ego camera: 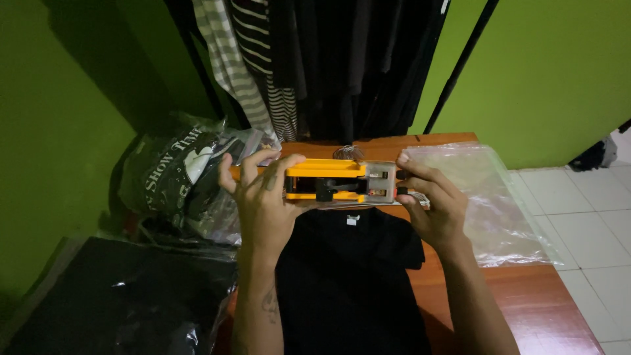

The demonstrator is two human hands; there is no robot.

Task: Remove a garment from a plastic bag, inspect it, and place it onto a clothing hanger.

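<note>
A yellow tool (pixel 332 179) with a grey metal head is held level above a black shirt (pixel 348 276), both hands on it. It looks like a tagging or label gun, though its exact kind is hard to tell. The left hand (pixel 263 197) wraps the yellow body from the left, fingers (pixel 279 169) curled over the top edge and closed around it. The right hand (pixel 430 200) grips the grey end, fingers bent over the top and thumb underneath, pinching that end firmly.

The shirt lies flat on a reddish-brown wooden table (pixel 539 296), collar toward the far edge, a small white label (pixel 353 220) showing at the neck just below the tool. A clear plastic bag (pixel 490 197) lies on the table to the right of the shirt, near the right hand. To the left sit bagged dark clothes (pixel 181 177) with white print, and nearer, a black plastic-wrapped bundle (pixel 125 296).

Behind the table hang dark and striped clothes (pixel 315 59) on a rack. The walls (pixel 545 72) are bright green, and white floor tiles (pixel 591 210) show at the right. The light is dim.
</note>
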